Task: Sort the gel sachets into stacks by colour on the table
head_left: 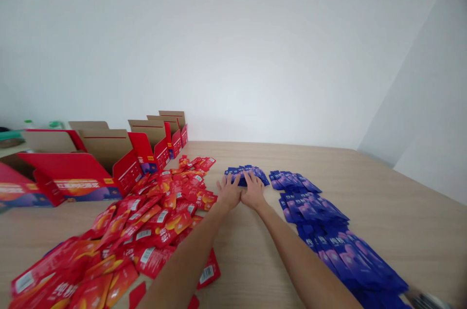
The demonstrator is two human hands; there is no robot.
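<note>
Both arms reach forward over the wooden table to a small fanned row of blue packets (pixel 258 172). My left hand (pixel 229 192) lies with its fingers spread on the near left edge of that row. Beside it, my right hand (pixel 253 190) rests on the same packets, fingers apart, with the thumbs close together. Neither hand is wrapped round a packet. Just to the right, overlapping blue packets (pixel 314 208) run in several fanned groups toward the near right. A large loose heap of red and orange packets (pixel 160 216) spreads to the left of my left arm.
Open red cardboard boxes (pixel 83 172) stand in a row along the left side, flaps up. The wooden table (pixel 383 197) ends at a white wall at the back. Green-capped items (pixel 56 125) show behind the boxes. A dark object (pixel 426 299) sits at the lower right edge.
</note>
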